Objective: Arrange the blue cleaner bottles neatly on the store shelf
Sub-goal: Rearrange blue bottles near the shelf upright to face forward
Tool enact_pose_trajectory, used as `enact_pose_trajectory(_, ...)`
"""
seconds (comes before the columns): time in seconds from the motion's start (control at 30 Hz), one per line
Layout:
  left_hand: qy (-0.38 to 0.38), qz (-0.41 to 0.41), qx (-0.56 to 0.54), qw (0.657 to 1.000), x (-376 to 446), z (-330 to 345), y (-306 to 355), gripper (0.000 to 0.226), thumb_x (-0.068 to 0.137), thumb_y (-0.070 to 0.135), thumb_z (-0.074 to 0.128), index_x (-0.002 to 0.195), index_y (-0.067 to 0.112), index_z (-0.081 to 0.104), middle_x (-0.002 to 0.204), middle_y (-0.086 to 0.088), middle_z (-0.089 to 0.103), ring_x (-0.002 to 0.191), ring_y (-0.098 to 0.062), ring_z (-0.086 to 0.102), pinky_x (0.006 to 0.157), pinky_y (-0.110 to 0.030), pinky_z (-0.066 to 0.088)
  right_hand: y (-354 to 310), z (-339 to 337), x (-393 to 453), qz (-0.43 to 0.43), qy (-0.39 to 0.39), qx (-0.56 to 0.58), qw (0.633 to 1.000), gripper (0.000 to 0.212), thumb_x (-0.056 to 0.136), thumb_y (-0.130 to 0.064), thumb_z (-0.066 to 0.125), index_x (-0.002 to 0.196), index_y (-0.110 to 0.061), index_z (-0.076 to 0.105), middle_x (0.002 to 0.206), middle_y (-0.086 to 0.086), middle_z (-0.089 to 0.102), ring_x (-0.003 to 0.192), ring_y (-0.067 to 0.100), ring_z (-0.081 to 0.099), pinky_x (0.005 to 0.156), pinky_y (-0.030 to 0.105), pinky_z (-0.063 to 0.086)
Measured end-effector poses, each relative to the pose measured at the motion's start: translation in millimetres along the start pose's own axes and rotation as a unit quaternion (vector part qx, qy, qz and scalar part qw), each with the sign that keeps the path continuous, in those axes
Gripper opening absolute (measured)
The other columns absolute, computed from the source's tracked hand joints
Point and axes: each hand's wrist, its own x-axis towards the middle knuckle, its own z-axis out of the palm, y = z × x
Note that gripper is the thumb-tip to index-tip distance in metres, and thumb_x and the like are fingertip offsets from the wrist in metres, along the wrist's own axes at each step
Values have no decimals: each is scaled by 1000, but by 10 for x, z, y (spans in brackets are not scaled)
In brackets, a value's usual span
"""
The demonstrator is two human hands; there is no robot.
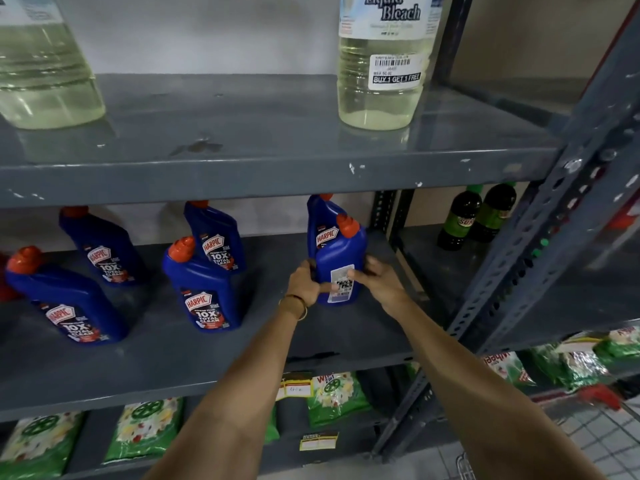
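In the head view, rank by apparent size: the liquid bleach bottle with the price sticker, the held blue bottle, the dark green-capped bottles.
1. Liquid bleach bottle, partly cropped.
2. Held blue bottle.
3. Dark green-capped bottles, farther back, so true size is unsure.

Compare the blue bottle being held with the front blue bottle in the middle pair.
The held blue plastic bottle with orange cap shows its barcode back label; the middle front blue plastic bottle shows its Harpic front label. The left hand and right hand grip the first; the second stands untouched. Both stand upright.

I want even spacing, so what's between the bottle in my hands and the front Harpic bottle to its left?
Only bare shelf between the held bottle and the front Harpic bottle, in the head view.
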Motion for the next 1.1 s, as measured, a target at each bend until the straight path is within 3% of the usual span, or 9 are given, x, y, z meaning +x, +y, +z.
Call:
enact_pose_trajectory(0.13,2,38,2,999,-89,-51,-7,51,63,14,82,99,10,47,104,-7,62,96,-25,63,73,-24,53,10,-32,-31,-20,-25,29,999,38,82,-6,63,118,-15,57,123,14,63,104,21,64,83,23,55)
enact_pose_trajectory(0.27,51,77,3,996,-180,6,43,47,62,22,83,85,12,43,81,-2,59,74,-18,60,59,-20,46,-80,8,-50,-17,-38,44,998,46,80,-22,67,125,-23,54,125,4,64,113,17,61,96,35,48)
enact_pose_trajectory(0.47,122,112,68,984,-346,134,103,47,62,30,81,85,16,43,81,3,58,70,-15,57,61,-25,46,-215,245,-45,3,17,14,1000,68,60,-25,82,120,-21,51,118,5,65,107,19,61,95,40,50)
enact_pose_trajectory(0.57,60,102,14,993,-334,27,77,46,59,29,84,84,16,48,82,0,61,74,-16,60,65,-26,50,-214,250,-84,-8,46,13,999,67,60,-22,83,119,-19,52,115,4,65,105,19,62,92,38,51)
enact_pose_trajectory(0.63,-24,57,-81,995,-315,-106,68,34,65,24,80,86,18,54,97,-7,65,90,-21,63,75,-28,53,-223,226,-126,-17,38,17,999,61,62,-21,81,116,-21,54,111,0,65,105,17,61,92,36,49)
enact_pose_trajectory(0.7,-102,-18,-193,976,-304,-209,35,24,77,25,70,97,17,59,120,-15,62,103,-22,61,84,-29,53,-231,195,-154,-28,18,36,999,54,64,-19,80,112,-24,56,110,-2,66,105,15,61,95,36,48)
enact_pose_trajectory(0.77,-165,-80,-253,950,-311,-249,-17,33,86,34,58,111,13,59,128,-16,59,110,-23,60,89,-33,52,-244,170,-174,-32,-11,77,996,48,66,-17,78,109,-25,59,111,0,67,107,18,62,100,40,46)
enact_pose_trajectory(0.9,-243,-147,-315,906,-364,-210,-68,50,89,47,44,127,16,52,119,-8,61,115,-23,55,96,-39,48,-297,136,-198,-35,-77,140,986,41,71,-14,71,111,-17,60,110,4,67,107,22,62,98,39,47)
enact_pose_trajectory(1.1,-249,-126,-365,888,-351,-143,-52,31,87,23,55,116,10,54,102,-7,61,94,-18,62,77,-31,59,-357,79,-210,-25,-86,170,981,30,78,-17,60,108,-20,62,108,4,65,103,21,60,93,35,48)
